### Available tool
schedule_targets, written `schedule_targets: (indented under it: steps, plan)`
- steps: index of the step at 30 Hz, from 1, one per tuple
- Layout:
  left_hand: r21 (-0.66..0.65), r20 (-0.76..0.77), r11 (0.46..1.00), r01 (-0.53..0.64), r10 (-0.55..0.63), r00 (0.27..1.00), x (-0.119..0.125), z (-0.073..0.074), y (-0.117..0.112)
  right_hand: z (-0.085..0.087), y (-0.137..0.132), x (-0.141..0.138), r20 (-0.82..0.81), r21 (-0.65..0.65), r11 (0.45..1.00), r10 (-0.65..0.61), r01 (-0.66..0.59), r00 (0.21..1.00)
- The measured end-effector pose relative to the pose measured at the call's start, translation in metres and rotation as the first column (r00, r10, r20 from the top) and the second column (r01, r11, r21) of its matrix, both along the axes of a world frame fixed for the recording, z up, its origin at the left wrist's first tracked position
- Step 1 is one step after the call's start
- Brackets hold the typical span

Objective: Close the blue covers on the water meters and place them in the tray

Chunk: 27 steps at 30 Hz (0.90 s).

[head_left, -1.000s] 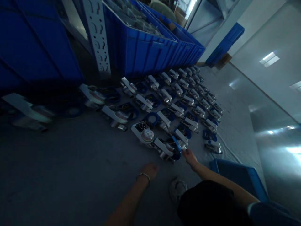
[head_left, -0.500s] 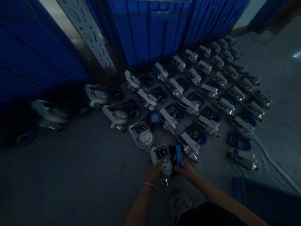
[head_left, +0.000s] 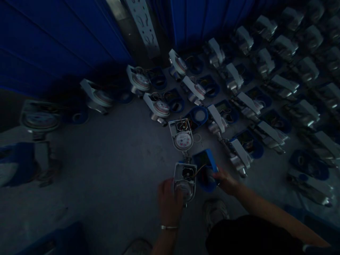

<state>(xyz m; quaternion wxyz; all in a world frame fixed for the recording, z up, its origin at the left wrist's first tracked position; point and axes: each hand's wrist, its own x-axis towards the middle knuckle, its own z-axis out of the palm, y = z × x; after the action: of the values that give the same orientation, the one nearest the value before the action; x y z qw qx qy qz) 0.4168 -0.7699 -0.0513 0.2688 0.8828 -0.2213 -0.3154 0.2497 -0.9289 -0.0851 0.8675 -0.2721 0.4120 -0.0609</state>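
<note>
My left hand (head_left: 169, 201) grips the side of a white water meter (head_left: 185, 180) with its top open, showing a dial and electronics. My right hand (head_left: 225, 180) holds the meter's blue cover (head_left: 205, 166), which is joined to the meter by thin wires. Both are just above the grey floor (head_left: 106, 166). Directly beyond them lies another open meter (head_left: 182, 135) with its round dial facing up.
Several rows of opened meters with blue covers (head_left: 249, 106) fill the floor to the right and back. Large blue crates (head_left: 66, 39) and a perforated metal post (head_left: 143, 24) stand behind. My shoe (head_left: 214, 212) is by the meter. Another blue bin (head_left: 50, 244) is at lower left.
My left hand came forward and took hold of the meter; both hands drew it and its blue cover closer to me. The view swung left and downward.
</note>
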Motion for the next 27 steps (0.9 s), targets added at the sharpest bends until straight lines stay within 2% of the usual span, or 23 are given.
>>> schedule_targets:
  steps: [1, 2, 4, 5, 7, 10, 13, 15, 16, 18, 19, 20, 22, 24, 27]
  plan:
    - [-0.012, 0.068, 0.990, 0.137, -0.136, 0.988, -0.012, 0.008, -0.007, 0.007, -0.001, -0.001, -0.024, -0.012, 1.000, 0.010, -0.010, 1.000]
    - [-0.026, 0.064, 0.964, 0.264, -0.262, 0.963, -0.025, 0.015, -0.014, 0.014, -0.002, -0.002, -0.051, -0.015, 1.000, 0.018, -0.018, 0.999]
    - [-0.018, -0.083, 0.905, 0.424, -0.424, 0.902, -0.045, 0.026, -0.029, 0.028, -0.003, -0.003, -0.095, -0.013, 1.000, 0.026, -0.028, 0.995]
    - [0.021, -0.162, 0.891, 0.453, -0.444, 0.881, -0.052, 0.029, -0.038, 0.034, -0.003, -0.003, -0.108, -0.024, 0.999, 0.027, -0.030, 0.994]
    - [0.143, -0.242, 0.883, 0.447, -0.406, 0.881, -0.058, 0.031, -0.054, 0.044, -0.001, -0.002, -0.115, -0.064, 0.997, 0.041, -0.049, 0.992]
    - [0.266, -0.200, 0.853, 0.450, -0.408, 0.891, -0.057, 0.029, -0.073, 0.053, 0.006, 0.000, -0.122, -0.119, 0.990, 0.063, -0.078, 0.991]
    - [0.302, -0.111, 0.826, 0.476, -0.465, 0.878, -0.056, 0.031, -0.077, 0.055, 0.011, 0.002, -0.114, -0.121, 0.991, 0.045, -0.059, 0.992]
    - [0.289, -0.120, 0.820, 0.494, -0.481, 0.869, -0.051, 0.038, -0.070, 0.053, 0.013, 0.001, -0.124, -0.144, 0.989, 0.018, -0.036, 0.992]
    - [0.256, -0.172, 0.816, 0.519, -0.490, 0.855, -0.047, 0.043, -0.063, 0.052, 0.013, 0.000, -0.143, -0.159, 0.987, -0.001, -0.022, 0.990]
    - [0.120, -0.357, 0.823, 0.555, -0.486, 0.798, -0.031, 0.049, -0.048, 0.047, 0.013, -0.003, -0.188, -0.174, 0.985, -0.043, 0.010, 0.981]
    - [0.044, -0.440, 0.853, 0.521, -0.451, 0.776, -0.021, 0.050, -0.040, 0.045, 0.013, -0.005, -0.210, -0.180, 0.983, -0.062, 0.024, 0.976]
    - [-0.001, -0.493, 0.892, 0.452, -0.394, 0.776, -0.011, 0.048, -0.033, 0.042, 0.014, -0.008, -0.228, -0.189, 0.981, -0.077, 0.033, 0.971]
    - [0.014, -0.465, 0.959, 0.283, -0.245, 0.851, 0.004, 0.035, -0.024, 0.038, 0.018, -0.011, -0.242, -0.188, 0.981, -0.089, 0.043, 0.966]
    - [0.063, -0.294, 0.983, 0.171, -0.145, 0.945, 0.010, 0.015, -0.022, 0.037, 0.022, -0.011, -0.238, -0.143, 0.988, -0.094, 0.061, 0.967]
    - [0.044, -0.033, 0.986, 0.162, -0.160, 0.986, 0.000, -0.015, -0.025, 0.040, 0.027, -0.007, -0.212, -0.055, 0.994, -0.108, 0.099, 0.971]
